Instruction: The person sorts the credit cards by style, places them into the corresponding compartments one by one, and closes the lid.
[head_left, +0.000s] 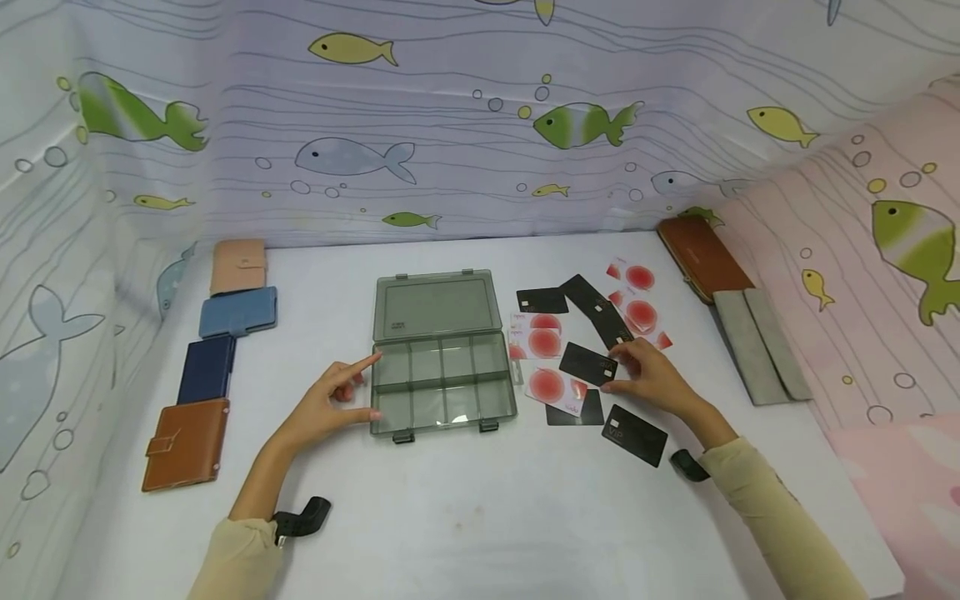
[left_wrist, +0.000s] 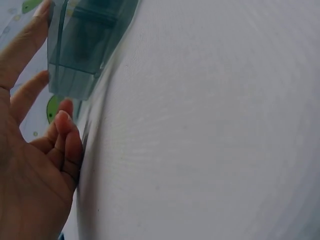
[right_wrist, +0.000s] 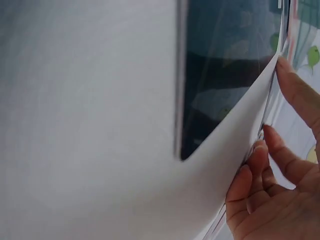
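Note:
A clear grey plastic compartment box (head_left: 442, 383) lies on the table with its lid (head_left: 437, 307) folded back flat. My left hand (head_left: 324, 404) is at the box's left side, index finger and thumb stretched out against its edge. In the left wrist view the box's corner (left_wrist: 72, 75) shows beside the fingers. My right hand (head_left: 654, 379) holds a black card (head_left: 587, 364) by its right end between thumb and fingers. Around it lie more black cards, one marked VIP (head_left: 634, 435), and white cards with red circles (head_left: 546, 385), some overlapping.
On the left stand in a column a pink wallet (head_left: 238, 267), a blue wallet (head_left: 238, 312), a navy one (head_left: 206, 371) and a brown one (head_left: 186, 446). At the right lie a brown zip wallet (head_left: 705, 257) and a grey folded wallet (head_left: 761, 346). Fish-patterned cloth borders the table.

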